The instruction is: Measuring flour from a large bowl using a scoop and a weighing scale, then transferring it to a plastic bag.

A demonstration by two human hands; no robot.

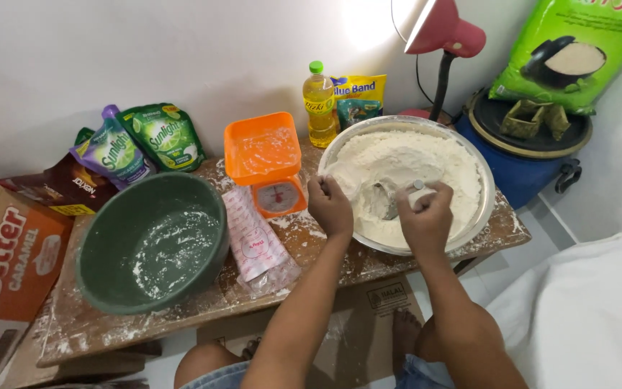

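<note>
We note the right hand with grip clamped on a spoon in the flour bowl, left hand closed at its rim.

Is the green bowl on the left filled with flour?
No. The green bowl holds only a thin dusting of white powder; the flour heap sits in the metal bowl.

Round steel bowl, filled with white flour, upright at the counter's right end; small metal scoop lies inside.

White wall, floury wooden table, red lamp, pale floor
</note>
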